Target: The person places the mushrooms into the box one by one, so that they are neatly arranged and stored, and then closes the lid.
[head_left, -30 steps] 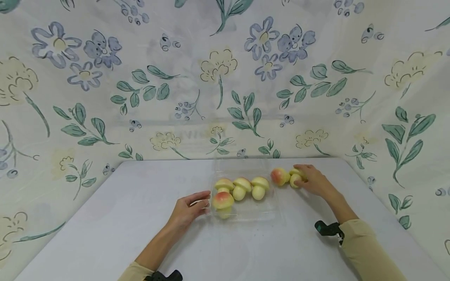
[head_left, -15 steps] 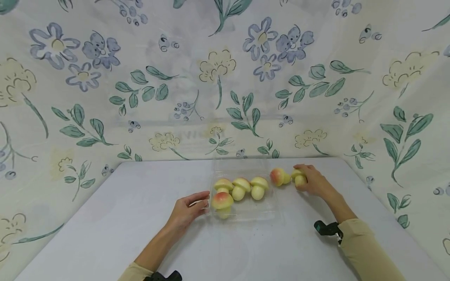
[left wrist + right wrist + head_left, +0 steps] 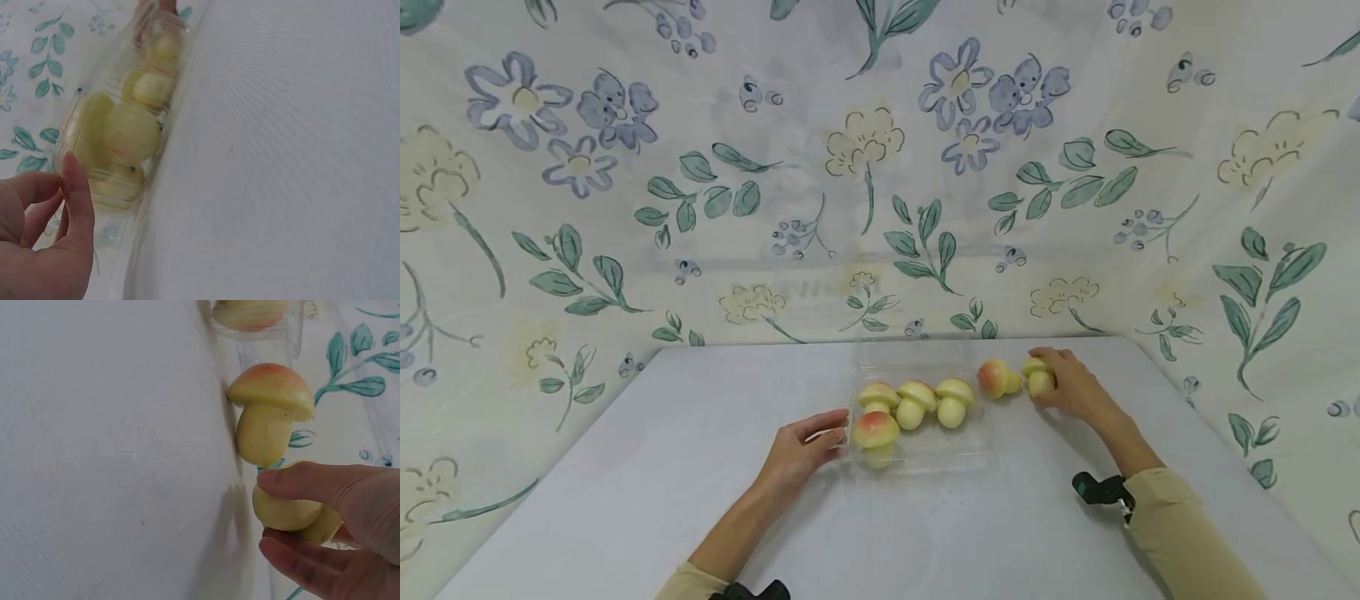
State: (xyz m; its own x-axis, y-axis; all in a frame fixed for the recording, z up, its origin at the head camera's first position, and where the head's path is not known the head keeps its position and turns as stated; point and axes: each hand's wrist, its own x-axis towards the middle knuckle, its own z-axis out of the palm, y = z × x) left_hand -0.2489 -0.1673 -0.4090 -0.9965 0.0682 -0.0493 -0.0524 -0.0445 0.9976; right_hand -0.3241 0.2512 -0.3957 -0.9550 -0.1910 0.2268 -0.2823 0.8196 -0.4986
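A clear plastic box (image 3: 936, 457) stands on the table with several yellow mushroom-shaped pieces inside, some with a red blush on the cap. At its left side, my left hand (image 3: 805, 448) pinches the rim between thumb and index finger, plainest in the left wrist view, where the hand (image 3: 56, 231) is close. To the right of the box, my right hand (image 3: 1070, 385) holds a yellow toy mushroom (image 3: 1040, 382) between thumb and fingers. In the right wrist view the fingers partly hide this mushroom (image 3: 284, 509). Between hand and box lies another toy mushroom (image 3: 996, 378), its red cap turned left.
Behind the mushrooms in the box, its transparent lid (image 3: 917, 357) seems folded back. The white table (image 3: 700, 433) ends at a flowered cloth backdrop (image 3: 805, 208). A dark wrist device (image 3: 1101, 488) sits at the right cuff.
The mushroom in my right hand has turned and shifted slightly right, leaving a small gap beside the other loose mushroom. My left hand and the box stay in place.
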